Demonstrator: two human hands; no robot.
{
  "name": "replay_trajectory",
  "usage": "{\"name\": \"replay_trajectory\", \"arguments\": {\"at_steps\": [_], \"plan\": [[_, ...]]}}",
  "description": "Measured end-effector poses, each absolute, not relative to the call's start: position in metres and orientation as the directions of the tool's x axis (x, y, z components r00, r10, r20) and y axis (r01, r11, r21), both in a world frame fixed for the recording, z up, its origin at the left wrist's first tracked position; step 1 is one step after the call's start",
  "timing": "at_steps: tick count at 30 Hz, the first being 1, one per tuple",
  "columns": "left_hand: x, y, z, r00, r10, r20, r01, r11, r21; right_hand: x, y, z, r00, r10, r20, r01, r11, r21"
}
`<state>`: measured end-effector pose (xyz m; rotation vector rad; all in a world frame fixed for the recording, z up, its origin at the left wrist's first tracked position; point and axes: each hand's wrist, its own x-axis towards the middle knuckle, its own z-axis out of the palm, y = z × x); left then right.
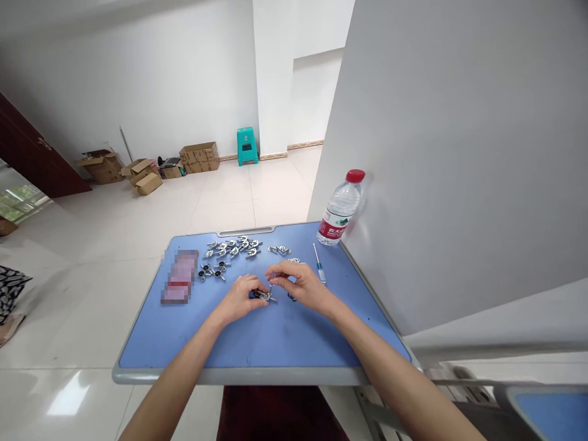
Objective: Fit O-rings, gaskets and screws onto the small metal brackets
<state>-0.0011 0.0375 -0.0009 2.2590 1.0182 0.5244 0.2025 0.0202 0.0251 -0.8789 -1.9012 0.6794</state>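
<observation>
Steadying a small metal piece (263,296) close to the bench (275,343) is the work of the left hand (245,294), whose grip is narrow, with thumb and fingers pinching the piece from its left side. The right hand (298,283) has a narrow grip too, its fingertips holding a slim tool (271,283) upright just above the piece; it looks like a short screwdriver, though the fingers cover much of it, and whether its tip touches the metal cannot be made out. Both hands meet near the middle of the bench, and doing this well calls for keeping the piece flat and still under the left thumb, with those fingers clear of the tip. The tool should stand straight over its mark, since a slanted tip may slip off such a small surface; light, even pressure from the right fingertips probably suits it better than force. Good order around the hands helps: the loose metal parts (252,252) lie beyond the left hand, parts with dark round centres (222,264) sit nearer, and a second screwdriver (321,274) rests right of the right hand, short of the water bottle (337,211), leaving the elbows room.
</observation>
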Motion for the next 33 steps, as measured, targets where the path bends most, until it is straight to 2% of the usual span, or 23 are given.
{"name": "replay_trajectory", "arguments": {"at_steps": [15,21,28,33], "plan": [[-0.001,0.04,-0.008,0.633,0.766,0.113,0.518,-0.528,0.673,0.193,0.015,0.024,-0.284,0.805,0.521,0.361,0.593,-0.719],[-0.004,0.042,-0.001,0.677,0.731,0.081,0.508,-0.544,0.668,0.198,0.02,0.017,-0.209,0.881,0.424,0.353,0.473,-0.807],[-0.004,0.043,0.001,0.691,0.72,0.063,0.504,-0.542,0.673,0.203,0.016,0.024,-0.333,0.825,0.457,0.363,0.559,-0.745],[-0.002,0.043,0.002,0.695,0.717,0.053,0.512,-0.545,0.664,0.206,0.014,0.031,-0.379,0.838,0.393,0.389,0.53,-0.753]]}}
